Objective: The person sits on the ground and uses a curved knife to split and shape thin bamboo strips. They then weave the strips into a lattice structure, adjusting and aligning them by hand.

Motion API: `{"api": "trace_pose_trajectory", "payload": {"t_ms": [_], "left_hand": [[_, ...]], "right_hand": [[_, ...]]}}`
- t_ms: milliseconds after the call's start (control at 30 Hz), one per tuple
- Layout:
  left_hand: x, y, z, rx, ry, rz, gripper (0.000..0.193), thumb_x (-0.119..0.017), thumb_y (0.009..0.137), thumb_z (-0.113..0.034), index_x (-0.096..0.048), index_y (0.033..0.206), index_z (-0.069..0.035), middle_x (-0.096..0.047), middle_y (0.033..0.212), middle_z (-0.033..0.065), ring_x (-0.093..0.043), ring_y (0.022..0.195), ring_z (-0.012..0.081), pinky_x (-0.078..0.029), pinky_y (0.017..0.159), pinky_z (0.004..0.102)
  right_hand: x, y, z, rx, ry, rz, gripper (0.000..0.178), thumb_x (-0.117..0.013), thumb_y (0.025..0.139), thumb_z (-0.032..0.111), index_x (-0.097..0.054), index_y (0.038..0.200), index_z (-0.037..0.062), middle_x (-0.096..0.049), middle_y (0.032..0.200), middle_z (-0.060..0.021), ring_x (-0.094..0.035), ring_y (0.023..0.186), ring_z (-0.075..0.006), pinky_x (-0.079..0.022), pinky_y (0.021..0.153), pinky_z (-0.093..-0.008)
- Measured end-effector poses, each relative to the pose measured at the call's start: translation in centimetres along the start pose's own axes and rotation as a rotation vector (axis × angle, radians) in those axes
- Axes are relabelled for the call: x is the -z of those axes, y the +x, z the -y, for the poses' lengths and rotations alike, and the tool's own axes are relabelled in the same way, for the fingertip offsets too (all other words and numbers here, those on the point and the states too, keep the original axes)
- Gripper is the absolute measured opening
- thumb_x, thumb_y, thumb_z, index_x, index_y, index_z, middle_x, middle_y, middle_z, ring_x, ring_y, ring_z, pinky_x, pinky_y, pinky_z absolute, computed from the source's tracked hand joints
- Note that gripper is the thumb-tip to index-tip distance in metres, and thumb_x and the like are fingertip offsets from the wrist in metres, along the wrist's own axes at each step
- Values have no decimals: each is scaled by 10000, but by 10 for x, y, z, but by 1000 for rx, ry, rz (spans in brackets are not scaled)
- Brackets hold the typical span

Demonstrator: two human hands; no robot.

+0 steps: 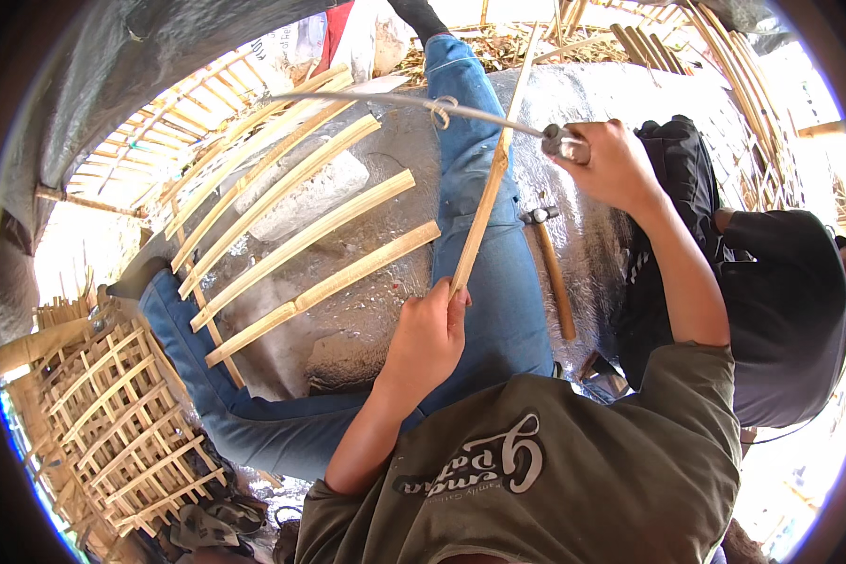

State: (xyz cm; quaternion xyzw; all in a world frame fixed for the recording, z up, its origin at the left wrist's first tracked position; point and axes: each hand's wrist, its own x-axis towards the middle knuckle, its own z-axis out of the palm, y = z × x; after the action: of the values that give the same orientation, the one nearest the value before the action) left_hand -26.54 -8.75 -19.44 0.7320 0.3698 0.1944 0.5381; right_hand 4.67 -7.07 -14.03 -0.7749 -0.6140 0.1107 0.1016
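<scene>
My left hand (428, 334) is closed around the lower end of a long, narrow bamboo strip (480, 216), which slants up and away from me over my jeans-clad leg. My right hand (618, 169) grips the handle of a machete (376, 96), its long thin blade pointing left across the strip's upper part. A pale curled shaving (443, 112) shows at the blade. Left of my leg, several split bamboo strips (315, 235) lie side by side over a thin crosspiece (203, 305). A wooden-handled hammer (556, 282) rests just right of my leg.
A whitish stone block (334, 183) sits beneath the strips on the grey sheet (573, 94). A woven bamboo panel (127, 423) is at lower left. Close on my right is a person in black clothing (785, 310). Bamboo shavings (498, 52) and cut pieces (650, 49) lie at the far side.
</scene>
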Motion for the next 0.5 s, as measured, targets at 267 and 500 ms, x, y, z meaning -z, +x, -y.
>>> {"api": "trace_pose_trajectory", "payload": {"t_ms": [267,500], "left_hand": [[6,-3,-4,-30,-20,16,275,-484,1071,-192,-572,885,-10,-457,548,98,-490,451,199,-396,494,356],[5,-14,-5,-10,-4,53,176,-526,1035,-115,-540,908,6,-577,645,182,-604,568,363,-460,525,438]], "right_hand": [[8,-9,29,61,-199,-37,199,-700,806,197,-745,970,94,-727,770,-153,-726,720,-347,-594,704,-456],[14,-1,22,-37,-312,-24,184,-652,773,126,-751,920,77,-723,777,-191,-731,713,-356,-606,691,-434]]}}
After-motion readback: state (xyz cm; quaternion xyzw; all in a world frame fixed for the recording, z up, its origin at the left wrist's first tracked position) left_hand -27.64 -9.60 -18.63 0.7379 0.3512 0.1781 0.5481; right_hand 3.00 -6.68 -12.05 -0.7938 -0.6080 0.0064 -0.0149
